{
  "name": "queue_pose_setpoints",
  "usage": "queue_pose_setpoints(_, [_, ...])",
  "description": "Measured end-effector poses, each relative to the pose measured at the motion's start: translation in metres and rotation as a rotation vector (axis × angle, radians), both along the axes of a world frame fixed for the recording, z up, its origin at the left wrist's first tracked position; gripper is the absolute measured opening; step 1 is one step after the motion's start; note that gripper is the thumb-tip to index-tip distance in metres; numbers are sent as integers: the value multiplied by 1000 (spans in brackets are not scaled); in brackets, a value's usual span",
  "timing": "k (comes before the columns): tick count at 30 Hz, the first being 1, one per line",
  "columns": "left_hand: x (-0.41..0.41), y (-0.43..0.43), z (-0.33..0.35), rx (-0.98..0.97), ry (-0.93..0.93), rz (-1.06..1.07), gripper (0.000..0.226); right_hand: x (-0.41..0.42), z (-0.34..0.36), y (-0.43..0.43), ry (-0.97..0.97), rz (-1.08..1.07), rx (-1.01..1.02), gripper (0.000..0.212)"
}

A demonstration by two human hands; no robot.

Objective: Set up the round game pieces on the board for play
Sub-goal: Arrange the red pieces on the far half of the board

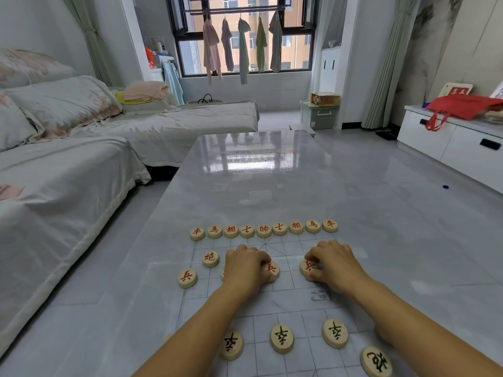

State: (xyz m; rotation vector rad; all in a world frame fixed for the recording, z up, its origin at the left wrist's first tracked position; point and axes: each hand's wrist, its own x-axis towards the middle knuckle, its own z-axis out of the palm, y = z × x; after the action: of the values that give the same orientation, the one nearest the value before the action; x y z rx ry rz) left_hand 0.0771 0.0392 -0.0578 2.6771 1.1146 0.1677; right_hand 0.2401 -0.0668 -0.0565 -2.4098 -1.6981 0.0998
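Squaring up the red soldier rank now: the left grip (pixel 246 268) pinches the centre red soldier (pixel 272 268), the right grip (pixel 333 263) pinches a second red soldier (pixel 308 266) to its right, both discs flat on the xiangqi board (pixel 285 285), likely to seat each on its line crossing. Beyond, the red back rank (pixel 263 230) runs full, nine along the far edge; a red cannon (pixel 210 259) and an outer soldier (pixel 187 278) stand at left. Black soldiers (pixel 282 338) sit on the near side, on the glossy bench (pixel 272 186)
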Motion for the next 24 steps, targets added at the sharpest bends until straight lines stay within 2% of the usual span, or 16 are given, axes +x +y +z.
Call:
queue_pose_setpoints(7, [-3, -2, -2, 0, -32, -16, 38, 1, -2, 0, 26, -10, -3, 45])
queue_pose_setpoints(13, [-4, -2, -3, 0, -47, -19, 38, 7, -1, -4, 71, -19, -19, 58])
queue_pose_setpoints(19, [-5, -1, -5, -2, -67, -24, 39, 12, 0, -7, 62, -24, 22, 46])
queue_pose_setpoints(24, [-4, 0, -8, 19, -70, -25, 40, 13, 6, -11, 86, -42, 44, 44])
